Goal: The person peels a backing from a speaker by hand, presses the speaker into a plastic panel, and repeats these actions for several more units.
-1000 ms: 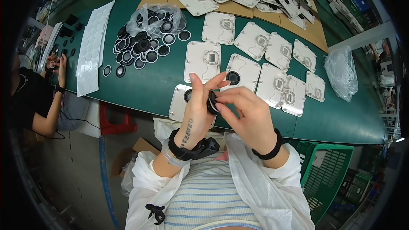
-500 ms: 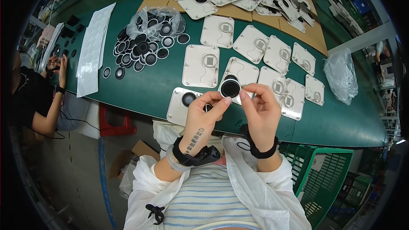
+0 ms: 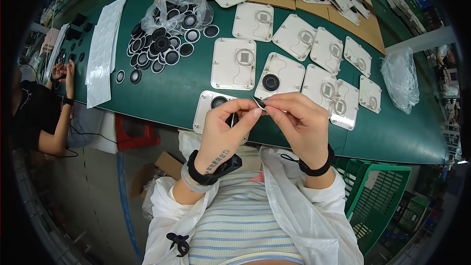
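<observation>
Below the fingers, black bands are circling both wrists, small dark marks are sitting above the left band, and a white jacket is hanging open over a blue-striped shirt.

Blue stripe marks grey floor; red stool nearby.

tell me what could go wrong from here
The black-and-white disc is pinched only by the fingers of the left hand and right hand, so it might slip and drop. The front white panel lies at the near edge of the green table, partly beneath the left hand, so a bump could knock it off.
</observation>
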`<state>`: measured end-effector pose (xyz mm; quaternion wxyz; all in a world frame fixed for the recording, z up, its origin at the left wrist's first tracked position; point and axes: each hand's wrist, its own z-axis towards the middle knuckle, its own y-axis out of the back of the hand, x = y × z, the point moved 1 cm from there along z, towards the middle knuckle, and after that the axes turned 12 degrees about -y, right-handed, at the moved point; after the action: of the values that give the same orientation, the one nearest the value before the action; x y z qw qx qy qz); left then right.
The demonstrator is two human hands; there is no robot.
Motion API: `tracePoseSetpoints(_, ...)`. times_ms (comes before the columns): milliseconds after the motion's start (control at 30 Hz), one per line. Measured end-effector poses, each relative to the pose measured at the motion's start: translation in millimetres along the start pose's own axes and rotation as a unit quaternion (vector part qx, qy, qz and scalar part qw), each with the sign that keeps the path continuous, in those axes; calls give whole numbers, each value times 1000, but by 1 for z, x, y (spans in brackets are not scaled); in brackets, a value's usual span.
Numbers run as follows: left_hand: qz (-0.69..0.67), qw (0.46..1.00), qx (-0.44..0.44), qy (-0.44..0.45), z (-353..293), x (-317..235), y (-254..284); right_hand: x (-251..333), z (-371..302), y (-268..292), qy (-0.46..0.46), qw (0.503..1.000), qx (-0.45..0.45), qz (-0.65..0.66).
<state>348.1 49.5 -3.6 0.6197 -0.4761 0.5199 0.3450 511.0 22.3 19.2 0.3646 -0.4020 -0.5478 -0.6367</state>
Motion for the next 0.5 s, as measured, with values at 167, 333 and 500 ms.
tracePoseSetpoints(167, 43, 998, -8, -55, 1, 3, -1, 2, 5, -2, 20, 999, -9, -29)
tracePoseSetpoints(333, 116, 988, -4, -97, 4, 2, 1, 1, 8, -3, 12, 999, -14, -39)
tracePoseSetpoints(500, 122, 988, -6, -96, 6, 1, 0, -1, 10, -6, 15, 999, -24, -40)
